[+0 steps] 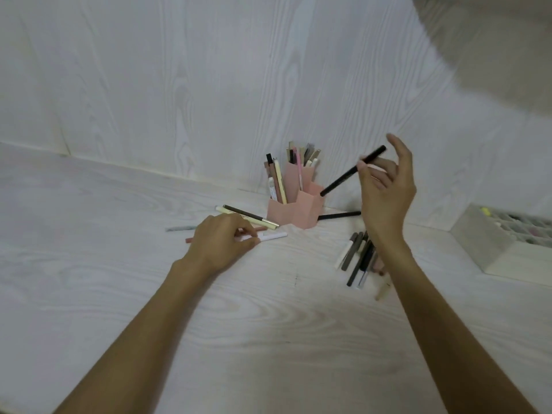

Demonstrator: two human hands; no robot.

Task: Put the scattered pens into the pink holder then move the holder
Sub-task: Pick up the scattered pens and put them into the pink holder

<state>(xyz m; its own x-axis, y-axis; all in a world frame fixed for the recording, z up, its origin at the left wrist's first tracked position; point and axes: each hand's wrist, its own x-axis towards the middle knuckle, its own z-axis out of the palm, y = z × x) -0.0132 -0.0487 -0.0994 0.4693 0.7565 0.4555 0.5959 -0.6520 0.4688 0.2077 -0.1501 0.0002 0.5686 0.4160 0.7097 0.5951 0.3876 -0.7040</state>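
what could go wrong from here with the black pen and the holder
1. The right hand holds the black pen only at its upper end with a fingertip grip, so it may swing and miss the pink holder.
2. The holder's back compartments look crowded; a knock could tip it.
3. The left hand is on the white pen among others and may scatter them.

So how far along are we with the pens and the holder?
Partway. Several pens already stand in the pink holder. The right hand holds a black pen tilted toward the holder's front compartment; the left hand is pinching a white pen on the table. Loose pens remain left of the holder, and a cluster lies right. The holder has yet to be moved.
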